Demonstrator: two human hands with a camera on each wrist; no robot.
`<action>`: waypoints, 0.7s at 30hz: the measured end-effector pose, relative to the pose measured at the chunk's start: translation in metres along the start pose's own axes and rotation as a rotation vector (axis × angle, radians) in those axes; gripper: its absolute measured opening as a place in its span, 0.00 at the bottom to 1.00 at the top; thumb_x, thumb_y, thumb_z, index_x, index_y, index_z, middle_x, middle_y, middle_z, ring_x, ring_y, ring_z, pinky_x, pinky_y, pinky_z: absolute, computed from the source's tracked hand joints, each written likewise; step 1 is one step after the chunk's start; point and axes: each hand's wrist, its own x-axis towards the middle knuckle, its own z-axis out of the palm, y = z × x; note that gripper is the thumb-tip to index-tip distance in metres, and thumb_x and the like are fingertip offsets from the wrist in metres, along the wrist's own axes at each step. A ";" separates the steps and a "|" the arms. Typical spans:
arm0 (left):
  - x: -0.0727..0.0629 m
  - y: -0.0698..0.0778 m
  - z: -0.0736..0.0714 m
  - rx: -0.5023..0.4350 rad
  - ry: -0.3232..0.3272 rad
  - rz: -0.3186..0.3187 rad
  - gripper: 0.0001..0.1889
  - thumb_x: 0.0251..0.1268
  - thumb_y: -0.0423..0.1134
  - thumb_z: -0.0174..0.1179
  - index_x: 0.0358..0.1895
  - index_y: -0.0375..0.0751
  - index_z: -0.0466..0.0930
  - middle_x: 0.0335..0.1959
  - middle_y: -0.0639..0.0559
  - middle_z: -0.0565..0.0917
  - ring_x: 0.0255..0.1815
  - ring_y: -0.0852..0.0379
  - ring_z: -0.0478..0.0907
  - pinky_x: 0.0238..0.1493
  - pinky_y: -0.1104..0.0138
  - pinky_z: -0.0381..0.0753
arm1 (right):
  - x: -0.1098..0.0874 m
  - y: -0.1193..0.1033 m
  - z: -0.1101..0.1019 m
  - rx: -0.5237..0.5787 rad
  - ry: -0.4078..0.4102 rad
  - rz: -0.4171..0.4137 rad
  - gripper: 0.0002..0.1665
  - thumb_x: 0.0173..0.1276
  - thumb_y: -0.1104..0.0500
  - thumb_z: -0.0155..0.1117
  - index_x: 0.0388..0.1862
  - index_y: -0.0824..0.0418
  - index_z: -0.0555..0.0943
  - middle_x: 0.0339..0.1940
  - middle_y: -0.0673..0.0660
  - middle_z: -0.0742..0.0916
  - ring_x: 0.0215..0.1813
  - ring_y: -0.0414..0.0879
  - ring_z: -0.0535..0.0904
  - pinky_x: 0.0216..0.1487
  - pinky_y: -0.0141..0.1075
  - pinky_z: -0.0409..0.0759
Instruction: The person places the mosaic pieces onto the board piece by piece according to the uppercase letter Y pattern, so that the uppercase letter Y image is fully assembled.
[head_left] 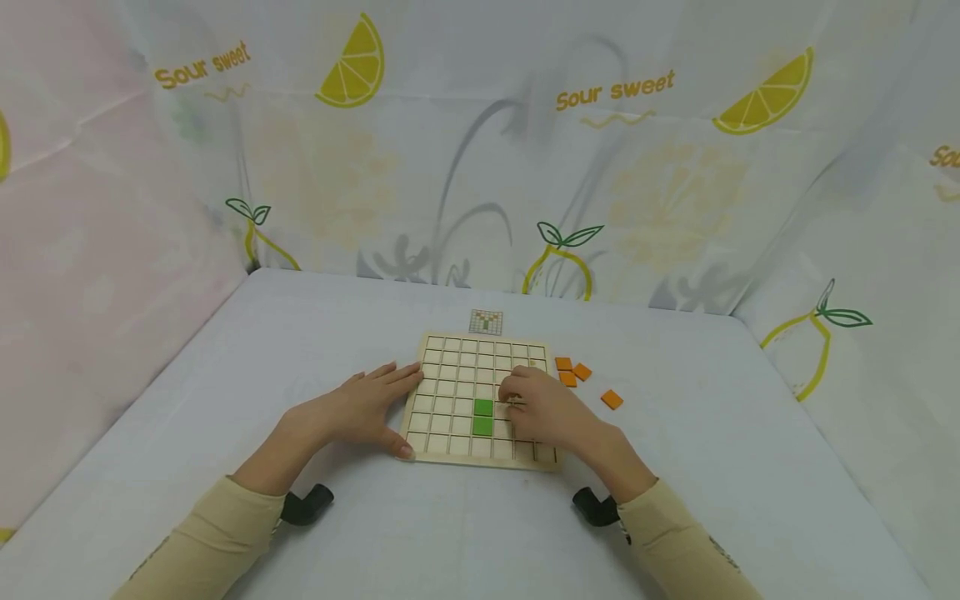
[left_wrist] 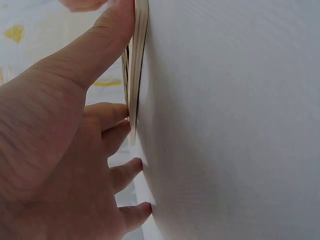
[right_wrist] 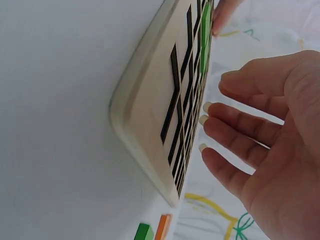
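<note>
A square wooden grid board (head_left: 480, 463) lies flat on the table, with two green tiles (head_left: 483, 408) in adjoining cells of one column. My left hand (head_left: 360, 410) is spread at the board's left side. Its thumb is at the near left corner, and in the left wrist view its index and middle fingertips (left_wrist: 120, 115) meet the board's edge. Over the board's right half is my right hand (head_left: 540, 404), fingers loosely bent beside the green tiles. In the right wrist view its fingertips (right_wrist: 205, 120) are close above the cells, and no tile shows between thumb and fingers.
Several orange tiles (head_left: 612, 399) lie right of the board. Low in the right wrist view, a loose green tile (right_wrist: 144, 232) is beside an orange one (right_wrist: 162, 227). Behind the board is a small pattern card (head_left: 486, 322). Lemon-printed cloth (head_left: 480, 150) walls the table's back and sides.
</note>
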 end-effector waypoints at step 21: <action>-0.003 0.002 -0.003 -0.004 0.010 0.008 0.62 0.43 0.68 0.72 0.80 0.42 0.52 0.82 0.47 0.54 0.81 0.35 0.49 0.73 0.32 0.51 | -0.022 0.035 -0.023 0.020 0.027 0.083 0.13 0.60 0.67 0.58 0.40 0.57 0.83 0.41 0.49 0.83 0.47 0.45 0.79 0.51 0.41 0.79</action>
